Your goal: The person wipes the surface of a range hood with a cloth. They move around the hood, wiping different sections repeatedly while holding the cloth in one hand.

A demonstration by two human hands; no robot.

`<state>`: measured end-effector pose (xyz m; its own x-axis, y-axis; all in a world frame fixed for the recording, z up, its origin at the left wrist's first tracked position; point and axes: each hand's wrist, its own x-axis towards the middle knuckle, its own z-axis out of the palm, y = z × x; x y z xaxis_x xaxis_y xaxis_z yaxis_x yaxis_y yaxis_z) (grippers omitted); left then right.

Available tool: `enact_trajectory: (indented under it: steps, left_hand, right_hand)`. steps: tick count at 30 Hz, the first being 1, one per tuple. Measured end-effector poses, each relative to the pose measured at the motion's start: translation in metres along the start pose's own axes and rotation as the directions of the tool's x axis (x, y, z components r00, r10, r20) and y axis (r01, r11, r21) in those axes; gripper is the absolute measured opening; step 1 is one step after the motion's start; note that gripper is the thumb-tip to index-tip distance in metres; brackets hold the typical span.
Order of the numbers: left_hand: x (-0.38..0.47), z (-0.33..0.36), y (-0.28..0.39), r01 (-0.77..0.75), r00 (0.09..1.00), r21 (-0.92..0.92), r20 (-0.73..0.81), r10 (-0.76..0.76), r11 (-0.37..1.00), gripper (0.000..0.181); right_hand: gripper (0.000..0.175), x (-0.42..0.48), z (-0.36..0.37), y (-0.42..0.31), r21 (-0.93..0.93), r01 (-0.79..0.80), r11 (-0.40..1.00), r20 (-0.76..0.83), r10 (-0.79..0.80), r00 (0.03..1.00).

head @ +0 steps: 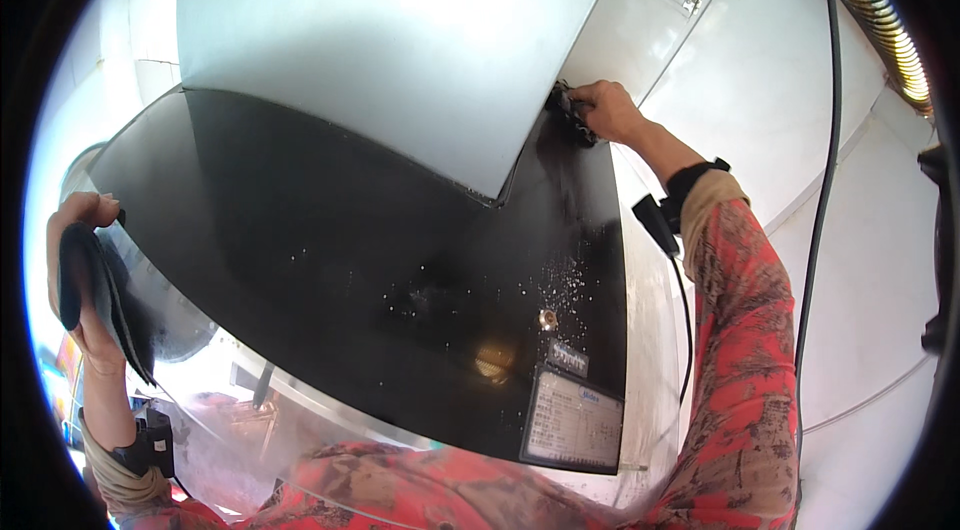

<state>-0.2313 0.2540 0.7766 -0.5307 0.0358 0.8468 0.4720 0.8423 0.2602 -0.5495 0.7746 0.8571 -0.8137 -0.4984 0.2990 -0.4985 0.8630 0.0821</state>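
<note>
A Midea range hood stands before me, with a silver duct cover [390, 27] above a black body [315, 230]. My right hand [613, 109] grips a dark scrubber [576, 115], which looks like a wire scourer. It rests against the black side panel, right beside the duct cover's edge. Wet streaks run below it, and white specks [566, 286] dot the lower right of the body. At the hood's left edge, my left hand [84, 211] holds a folded dark cloth [79, 282]; its fingertips are close to the rim.
A label with writing [574, 421] is stuck to the hood's lower right corner, below a small round metal fitting [548, 319]. A black cable [829, 155] hangs at the right, near a ribbed metallic hose [892, 27]. White wall panels [765, 72] flank the hood.
</note>
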Motion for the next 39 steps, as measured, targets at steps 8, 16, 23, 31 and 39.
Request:
enact_trajectory:
  steps: [8, 16, 23, 31, 39]
  left_hand:
    - [0.006, 0.004, 0.001, -0.013, 0.999, 0.020, 0.047, 0.012, 1.000, 0.064]
    - [0.003, 0.011, -0.016, 0.062, 0.992, -0.031, 0.112, -0.058, 0.998, 0.069]
    - [0.000, 0.014, -0.033, 0.069, 0.984, 0.090, 0.155, -0.082, 0.994, 0.060]
    - [0.014, 0.024, -0.036, -0.132, 0.972, -0.032, 0.190, 0.136, 0.991, 0.048]
    - [0.020, 0.043, -0.049, -0.126, 0.989, -0.007, 0.072, 0.126, 0.992, 0.041]
  right_hand:
    - [0.034, -0.090, -0.022, -0.018, 0.187, 0.184, 0.965, -0.058, -0.176, 0.983]
    - [0.032, 0.001, 0.004, 0.026, -0.161, 0.052, 0.986, 0.056, -0.043, 0.998]
    - [0.031, -0.020, 0.014, 0.066, -0.254, -0.118, 0.960, 0.111, 0.150, 0.982]
    - [0.025, -0.114, 0.031, 0.124, -0.073, -0.437, 0.897, 0.087, 0.442, 0.893]
    - [0.026, -0.111, 0.005, 0.069, -0.050, -0.441, 0.896, 0.180, 0.442, 0.879]
